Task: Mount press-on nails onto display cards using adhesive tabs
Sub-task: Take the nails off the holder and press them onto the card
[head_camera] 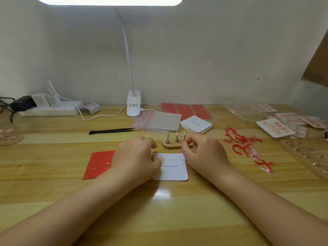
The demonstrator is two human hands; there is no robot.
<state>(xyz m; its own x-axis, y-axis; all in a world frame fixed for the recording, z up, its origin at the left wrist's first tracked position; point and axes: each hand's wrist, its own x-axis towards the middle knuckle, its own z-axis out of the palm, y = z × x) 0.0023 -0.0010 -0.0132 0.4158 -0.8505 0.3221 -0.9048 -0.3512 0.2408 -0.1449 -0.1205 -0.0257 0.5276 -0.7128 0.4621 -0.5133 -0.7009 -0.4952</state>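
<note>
Glossy wooden desk (pixel 53 157), lamp-lit.
White square card (pixel 174 172) reads "Handmade Nail"; left hand (pixel 136 160) fingers curled, resting on it; right hand (pixel 204 151) fingers pinched, contents unclear.

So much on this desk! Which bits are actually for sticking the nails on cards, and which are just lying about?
For the job:
- display card
- wooden nail stand
- red adhesive tab sheet
- stack of blank cards
- clear bags
- finished cards

Just lying about:
- power strip
- lamp
- peeled red strips

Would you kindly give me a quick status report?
Left hand pressing nail onto card. Right hand at the nail stand, grip unclear. Nothing obstructing.
</note>
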